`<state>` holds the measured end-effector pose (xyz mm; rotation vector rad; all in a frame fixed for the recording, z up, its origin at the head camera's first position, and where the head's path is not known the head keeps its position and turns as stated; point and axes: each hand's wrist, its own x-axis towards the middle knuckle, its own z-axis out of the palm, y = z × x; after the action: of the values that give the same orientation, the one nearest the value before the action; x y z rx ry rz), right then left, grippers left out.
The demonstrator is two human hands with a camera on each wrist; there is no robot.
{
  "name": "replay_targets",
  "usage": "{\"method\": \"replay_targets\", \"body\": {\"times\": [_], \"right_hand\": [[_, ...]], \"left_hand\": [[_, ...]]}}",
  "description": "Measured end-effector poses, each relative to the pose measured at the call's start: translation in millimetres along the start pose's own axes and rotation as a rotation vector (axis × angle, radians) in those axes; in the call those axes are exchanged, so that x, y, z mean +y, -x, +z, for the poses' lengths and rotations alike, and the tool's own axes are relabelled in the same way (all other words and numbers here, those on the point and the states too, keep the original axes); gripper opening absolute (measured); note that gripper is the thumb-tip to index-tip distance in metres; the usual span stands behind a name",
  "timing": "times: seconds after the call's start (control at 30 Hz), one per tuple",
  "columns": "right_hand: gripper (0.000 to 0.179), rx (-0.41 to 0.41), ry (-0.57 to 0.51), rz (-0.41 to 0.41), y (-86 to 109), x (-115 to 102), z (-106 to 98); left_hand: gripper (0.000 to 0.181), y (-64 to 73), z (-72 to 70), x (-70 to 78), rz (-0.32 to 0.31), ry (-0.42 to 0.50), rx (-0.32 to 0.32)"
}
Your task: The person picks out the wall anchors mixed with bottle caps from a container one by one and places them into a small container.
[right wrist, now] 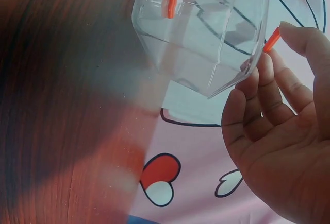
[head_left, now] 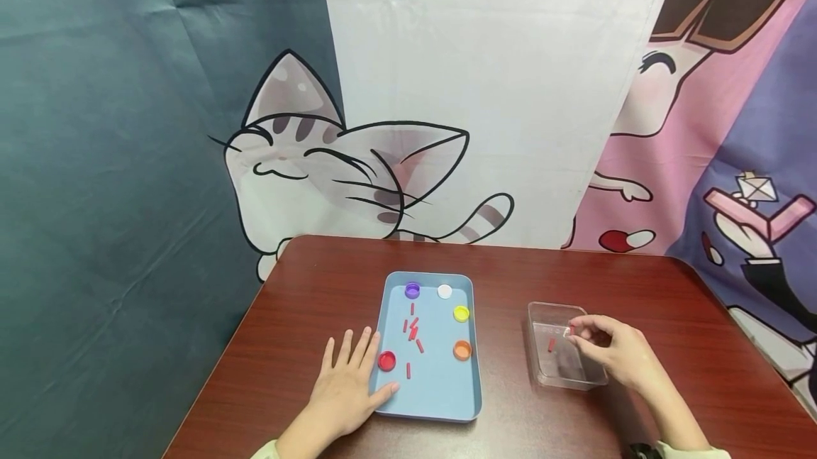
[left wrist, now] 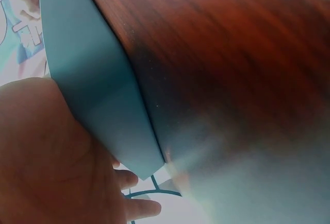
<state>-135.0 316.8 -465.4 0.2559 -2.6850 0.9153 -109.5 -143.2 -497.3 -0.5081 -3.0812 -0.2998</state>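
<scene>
My left hand (head_left: 347,384) lies with spread, straight fingers against the left edge of a light blue tray (head_left: 428,399). Its side wall fills much of the left wrist view beside the palm. Several short red sticks (head_left: 408,371) are scattered over the tray floor, some of them in a small cluster. Over the right side of a clear plastic box (head_left: 555,377), my right hand (head_left: 613,349) pinches a red stick (right wrist: 272,39) between thumb and fingertips. One more red stick (right wrist: 172,4) lies on the bottom of that box.
Round caps sit around the tray: purple (head_left: 412,291), white (head_left: 445,291), yellow (head_left: 462,313), orange (head_left: 462,350) and red (head_left: 386,361). The brown wooden table (head_left: 504,402) ends at the back against a printed cloth (head_left: 498,90).
</scene>
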Motion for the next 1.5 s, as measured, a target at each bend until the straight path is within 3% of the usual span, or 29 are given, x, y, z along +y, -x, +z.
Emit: {"method": "replay_targets", "body": {"times": [0.33, 0.6, 0.83, 1.13, 1.5], "right_hand": [[0.024, -0.004, -0.015, -0.012, -3.0, -6, 2], [0.025, -0.053, -0.103, -0.101, -13.5, -25, 22], [0.028, -0.047, -0.191, -0.253, -24.4, -46, 44], [0.027, -0.16, -0.189, -0.171, -31.5, -72, 64], [0.025, -0.263, -0.26, -0.246, -37.4, -96, 90]], "left_hand": [[0.09, -0.3, 0.0, 1.2, -0.002, 0.003, -0.003], [0.09, 0.3, -0.7, 1.7, 0.004, 0.002, 0.006], [0.09, 1.5, -1.9, 2.2, 0.01, 0.003, 0.006], [0.09, 0.5, -0.6, 2.3, 0.0, 0.0, -0.007], [0.09, 1.1, 0.1, 2.0, -0.004, -0.008, -0.005]]}}
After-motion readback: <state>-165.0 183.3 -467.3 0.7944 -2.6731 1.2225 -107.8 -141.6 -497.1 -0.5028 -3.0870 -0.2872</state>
